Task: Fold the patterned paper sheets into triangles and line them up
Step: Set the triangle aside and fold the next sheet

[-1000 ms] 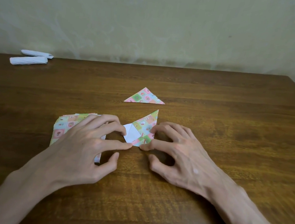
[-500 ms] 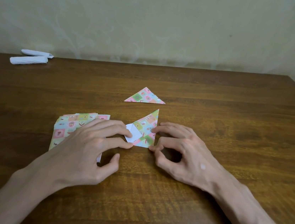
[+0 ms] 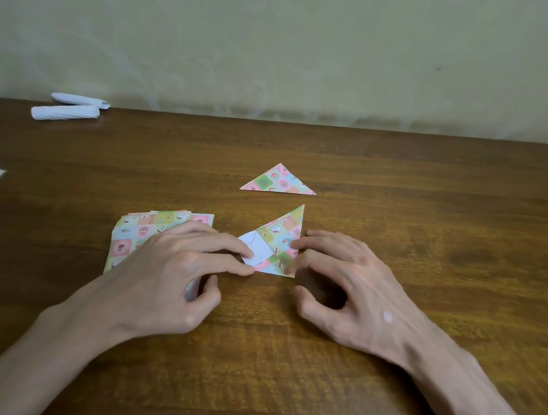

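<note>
Now pressing a half-folded sheet [image 3: 279, 239] onto the worktop [image 3: 404, 206] with spread left hand [image 3: 168, 270] and right hand [image 3: 359, 286] (pinching nothing), near a finished triangle [image 3: 279, 182]; best to square edges before creasing.

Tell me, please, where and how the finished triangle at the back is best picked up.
Probably by its right tip, coming from the right with the right hand: the finished triangle lies flat on the table, and that thin corner points into bare wood.
</note>
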Demonstrator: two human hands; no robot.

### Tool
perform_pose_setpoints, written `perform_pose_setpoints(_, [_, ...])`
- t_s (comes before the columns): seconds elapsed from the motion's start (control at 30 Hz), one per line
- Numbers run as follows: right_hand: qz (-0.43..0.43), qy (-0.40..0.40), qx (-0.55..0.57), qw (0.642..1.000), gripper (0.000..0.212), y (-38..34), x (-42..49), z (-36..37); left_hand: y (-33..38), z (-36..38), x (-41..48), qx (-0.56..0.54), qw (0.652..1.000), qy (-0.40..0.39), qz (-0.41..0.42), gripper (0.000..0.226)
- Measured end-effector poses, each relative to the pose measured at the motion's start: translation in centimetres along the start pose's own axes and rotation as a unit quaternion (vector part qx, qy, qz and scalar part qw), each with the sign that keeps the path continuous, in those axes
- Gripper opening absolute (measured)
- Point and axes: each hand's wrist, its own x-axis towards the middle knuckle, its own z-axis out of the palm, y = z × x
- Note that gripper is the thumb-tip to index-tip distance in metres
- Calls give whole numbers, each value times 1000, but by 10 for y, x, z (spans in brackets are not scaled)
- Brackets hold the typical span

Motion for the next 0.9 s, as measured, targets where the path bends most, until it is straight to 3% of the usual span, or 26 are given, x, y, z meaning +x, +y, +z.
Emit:
perform_pose_setpoints(0.07, [0, -25, -23, 999, 44, -3, 0, 0, 1, 0, 1, 7, 1000, -1, 4, 47])
perform_pose_setpoints(0.13, [-2, -49, -45, 998, 50, -7, -1, 0, 0, 0, 1, 16, 1000, -2, 6, 49])
perform_pose_setpoints(0.4, [-10, -71, -119, 990, 49, -13, 0, 5, -2, 1, 1, 8, 1000, -2, -4, 51])
perform_pose_setpoints(0.6, [5, -29, -41, 999, 41, -6, -2, 1, -4, 3, 2, 13, 1000, -2, -10, 55])
perform_pose_setpoints(0.9, [10, 5, -38, 999, 27, -3, 1, 3, -7, 3, 5, -4, 1000, -2, -12, 57])
